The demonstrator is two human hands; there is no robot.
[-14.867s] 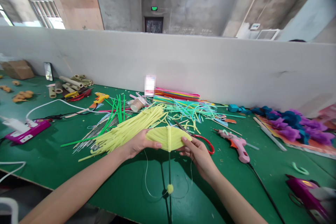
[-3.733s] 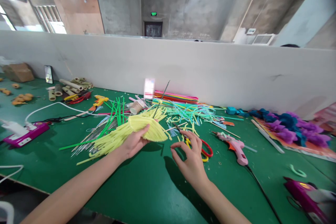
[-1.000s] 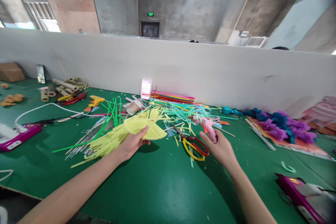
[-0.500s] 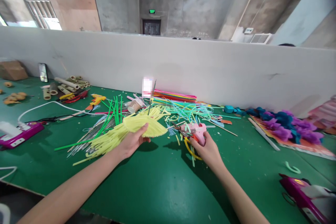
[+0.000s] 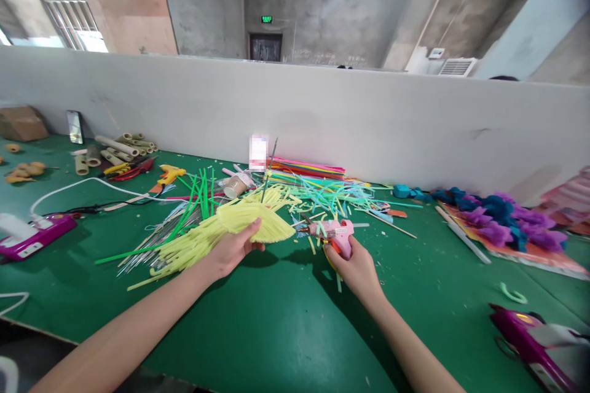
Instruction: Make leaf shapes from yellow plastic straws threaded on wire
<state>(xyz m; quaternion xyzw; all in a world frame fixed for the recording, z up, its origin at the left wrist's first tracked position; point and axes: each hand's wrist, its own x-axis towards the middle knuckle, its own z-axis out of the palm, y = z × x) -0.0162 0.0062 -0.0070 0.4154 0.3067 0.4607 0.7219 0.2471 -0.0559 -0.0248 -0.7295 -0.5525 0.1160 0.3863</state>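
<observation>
My left hand point(image 5: 229, 252) grips the near edge of a yellow fan-shaped piece made of pipe cleaners point(image 5: 255, 221), held just above the green table point(image 5: 258, 331). A thin dark stick point(image 5: 268, 171) rises from behind the fan. My right hand point(image 5: 354, 267) is closed around the handle of a pink glue gun point(image 5: 332, 232). Its nozzle points left, close to the right edge of the fan. Under that hand lie yellow-handled scissors, mostly hidden.
Loose yellow pipe cleaners point(image 5: 184, 249) and green ones point(image 5: 198, 196) lie left of the fan. Cut turquoise pieces point(image 5: 332, 196) and a paper cup point(image 5: 233, 186) sit behind. Purple and blue flowers point(image 5: 502, 218) lie right. Magenta power strips point(image 5: 34, 234) point(image 5: 537, 338) rest near both edges.
My right hand picked up the pink glue gun from the right and carried it left, until the nozzle came close to the fan. My left hand has kept the fan nearly still.
</observation>
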